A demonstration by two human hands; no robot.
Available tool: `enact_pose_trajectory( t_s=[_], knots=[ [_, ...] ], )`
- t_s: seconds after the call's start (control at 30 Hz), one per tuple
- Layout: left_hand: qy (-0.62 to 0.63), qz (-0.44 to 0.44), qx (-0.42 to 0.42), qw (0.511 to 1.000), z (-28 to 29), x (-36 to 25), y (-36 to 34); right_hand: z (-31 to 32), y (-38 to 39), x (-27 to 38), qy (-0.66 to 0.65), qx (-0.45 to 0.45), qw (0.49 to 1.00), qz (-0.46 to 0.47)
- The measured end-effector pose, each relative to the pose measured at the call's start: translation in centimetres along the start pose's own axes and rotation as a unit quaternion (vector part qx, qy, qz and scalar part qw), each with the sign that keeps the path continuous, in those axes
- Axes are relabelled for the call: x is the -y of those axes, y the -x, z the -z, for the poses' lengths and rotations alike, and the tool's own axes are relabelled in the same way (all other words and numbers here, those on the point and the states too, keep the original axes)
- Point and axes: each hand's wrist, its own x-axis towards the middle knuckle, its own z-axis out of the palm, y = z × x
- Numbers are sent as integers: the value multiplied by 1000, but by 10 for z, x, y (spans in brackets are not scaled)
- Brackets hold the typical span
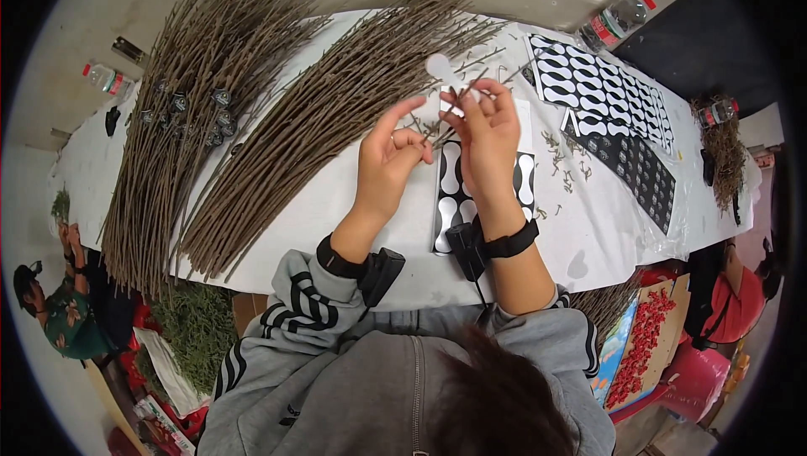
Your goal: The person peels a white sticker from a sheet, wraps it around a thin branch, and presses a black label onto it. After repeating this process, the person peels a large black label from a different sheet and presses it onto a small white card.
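Note:
My left hand (391, 158) pinches a thin brown twig (499, 76) low down, its index finger raised. My right hand (487, 132) holds the twig higher up, with a white rounded sticker (439, 68) at its fingertips; exactly how the sticker sits on the twig is hard to make out. Beneath my hands lies a sheet of white dumbbell-shaped stickers on black (450, 179). Two long piles of bare branches (277, 166) spread to the left, the outer one with small black-and-silver tags (220, 120) on it.
White-covered table (580, 254) holds more sticker sheets (597, 86), twig scraps (563, 162), bottles (614, 19) and a dried bundle (723, 153). Co-workers sit left (71, 321) and right (727, 305). Greenery (193, 338) and red berries (639, 347) lie below the table's near edge.

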Motion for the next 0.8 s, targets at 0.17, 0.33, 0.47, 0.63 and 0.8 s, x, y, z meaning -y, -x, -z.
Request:
enact_pose_trajectory(
  t_s=[0.17, 0.33, 0.47, 0.63, 0.8],
  knots=[
    [47, 47, -11, 998, 11, -1, -2, 11, -7, -23, -57, 71, 995, -41],
    [72, 48, -40, 995, 10, -1, -5, 15, -6, -29, -25, 142, 990, -1],
    [55, 42, -66, 995, 6, -3, -4, 16, -4, -30, 2, 174, 984, 23],
    [10, 12, -90, 996, 3, -1, -4, 10, 0, -26, 28, 175, 984, 32],
    [38, 9, -127, 991, 5, -1, -5, 5, 2, -25, 37, 193, 979, 54]
  ],
)
